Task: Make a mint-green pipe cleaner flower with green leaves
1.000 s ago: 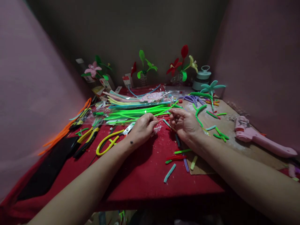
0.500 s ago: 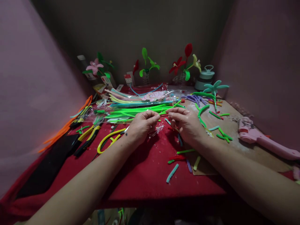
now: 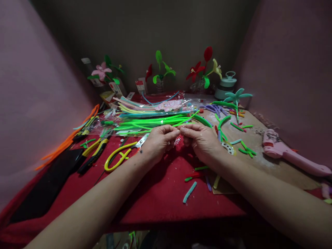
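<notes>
My left hand [image 3: 161, 142] and my right hand [image 3: 203, 141] meet over the red cloth, thumbs and forefingers pinched with the tips touching. Whatever lies between the fingertips is too small to make out. Just beneath them a few thin white strands [image 3: 177, 141] show, mostly covered by the hands. Behind the fingers lies a bundle of bright green pipe cleaners [image 3: 153, 122]. Yellow-handled scissors [image 3: 119, 157] rest beside my left wrist, their blades partly hidden. Close to my right wrist is a round disc with holes [image 3: 228, 148], partly covered by it.
Pliers [image 3: 94, 155] and a black flat object [image 3: 49, 186] lie on the left. Pipe-cleaner flowers [image 3: 195, 71] stand along the back near a teal lidded jar [image 3: 225, 86]. On the right, a brown board [image 3: 269, 166] carries pipe-cleaner pieces and a pink hot glue gun [image 3: 293, 152].
My hands have come together, the right moving left until its fingertips touch the left's. More of the perforated disc shows by my right wrist. The view has shifted slightly.
</notes>
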